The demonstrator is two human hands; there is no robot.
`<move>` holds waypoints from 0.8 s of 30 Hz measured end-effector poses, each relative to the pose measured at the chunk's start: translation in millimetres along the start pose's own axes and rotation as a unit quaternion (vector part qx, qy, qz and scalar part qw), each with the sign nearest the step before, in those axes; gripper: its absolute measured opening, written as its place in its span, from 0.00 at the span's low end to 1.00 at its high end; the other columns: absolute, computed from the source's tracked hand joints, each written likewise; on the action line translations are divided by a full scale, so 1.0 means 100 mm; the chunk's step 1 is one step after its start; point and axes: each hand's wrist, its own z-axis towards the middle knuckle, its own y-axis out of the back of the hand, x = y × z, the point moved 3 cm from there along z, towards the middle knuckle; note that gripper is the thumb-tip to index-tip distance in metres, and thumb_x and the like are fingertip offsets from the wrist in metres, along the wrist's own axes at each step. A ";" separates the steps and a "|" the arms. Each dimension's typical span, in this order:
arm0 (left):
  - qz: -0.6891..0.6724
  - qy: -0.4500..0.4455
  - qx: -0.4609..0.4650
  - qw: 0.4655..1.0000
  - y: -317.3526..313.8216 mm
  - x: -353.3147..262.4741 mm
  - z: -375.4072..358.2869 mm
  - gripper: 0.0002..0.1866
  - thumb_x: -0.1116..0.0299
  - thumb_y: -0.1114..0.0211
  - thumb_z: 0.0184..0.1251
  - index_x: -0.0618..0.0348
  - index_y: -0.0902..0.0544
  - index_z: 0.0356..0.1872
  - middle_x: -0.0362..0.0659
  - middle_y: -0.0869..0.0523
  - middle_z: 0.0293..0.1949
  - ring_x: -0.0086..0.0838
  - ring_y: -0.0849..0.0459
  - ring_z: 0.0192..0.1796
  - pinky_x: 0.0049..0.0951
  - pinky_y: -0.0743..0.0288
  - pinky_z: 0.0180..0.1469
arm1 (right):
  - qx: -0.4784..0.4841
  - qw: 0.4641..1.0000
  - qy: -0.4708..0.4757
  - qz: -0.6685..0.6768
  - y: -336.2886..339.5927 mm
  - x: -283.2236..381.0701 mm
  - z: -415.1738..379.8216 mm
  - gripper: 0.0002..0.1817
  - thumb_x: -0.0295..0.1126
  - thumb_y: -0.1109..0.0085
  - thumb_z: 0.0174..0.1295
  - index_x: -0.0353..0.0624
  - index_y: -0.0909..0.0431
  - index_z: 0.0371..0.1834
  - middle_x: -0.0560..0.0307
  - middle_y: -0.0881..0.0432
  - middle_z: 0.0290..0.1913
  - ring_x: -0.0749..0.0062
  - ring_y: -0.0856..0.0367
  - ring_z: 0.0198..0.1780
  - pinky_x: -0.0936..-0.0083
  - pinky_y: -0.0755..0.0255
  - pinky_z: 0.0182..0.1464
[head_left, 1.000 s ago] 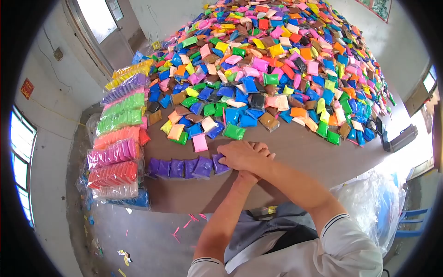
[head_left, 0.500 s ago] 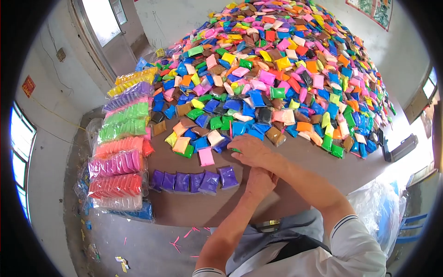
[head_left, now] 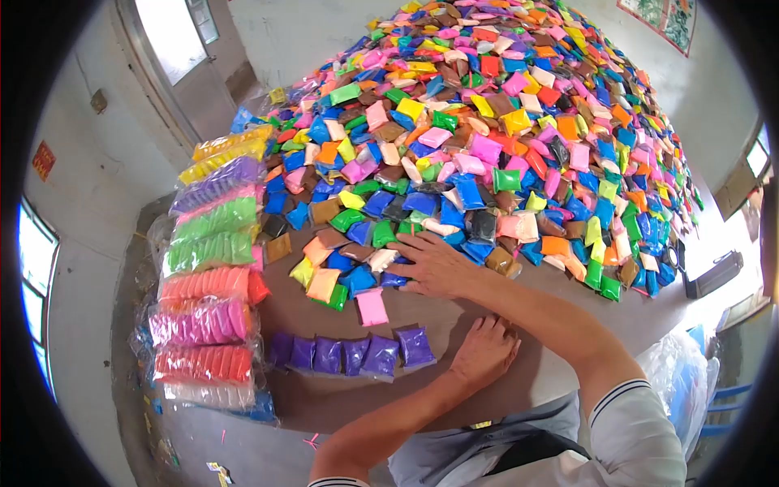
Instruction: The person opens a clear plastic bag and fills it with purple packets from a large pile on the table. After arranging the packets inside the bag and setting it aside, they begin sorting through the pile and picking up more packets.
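My right hand (head_left: 436,265) lies over the near edge of a large heap of small coloured packets (head_left: 487,154). Its fingers are spread, touching packets there, with a dark blue packet (head_left: 394,279) by the thumb. Closer to my body, my left hand (head_left: 485,351) rests on the brown table (head_left: 341,398) with its fingers curled in; what they hold, if anything, is hidden. Left of that hand, several purple packets (head_left: 380,355) lie in a row. A pink packet (head_left: 372,307) sits between this row and the heap.
Clear bags of packets sorted by colour, among them green (head_left: 209,249) and red (head_left: 203,364), line the table's left side. A black tape dispenser (head_left: 714,274) stands at the right edge. Clear plastic (head_left: 669,365) hangs beside a blue chair (head_left: 726,410).
My left hand has moved right and toward my body, away from under the right forearm. My right hand's fingers have spread over the heap's edge. The view has shifted slightly.
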 end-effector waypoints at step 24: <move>-0.198 -0.036 -0.052 0.978 0.01 0.19 0.03 0.08 0.66 0.33 0.61 0.59 0.18 0.29 0.44 0.20 0.47 0.38 0.23 0.52 0.40 0.30 0.52 | -0.099 0.977 -0.035 -0.185 0.98 -2.64 0.79 0.16 0.41 0.39 0.57 0.56 0.16 0.49 0.56 0.22 0.56 0.59 0.26 0.62 0.61 0.27 0.59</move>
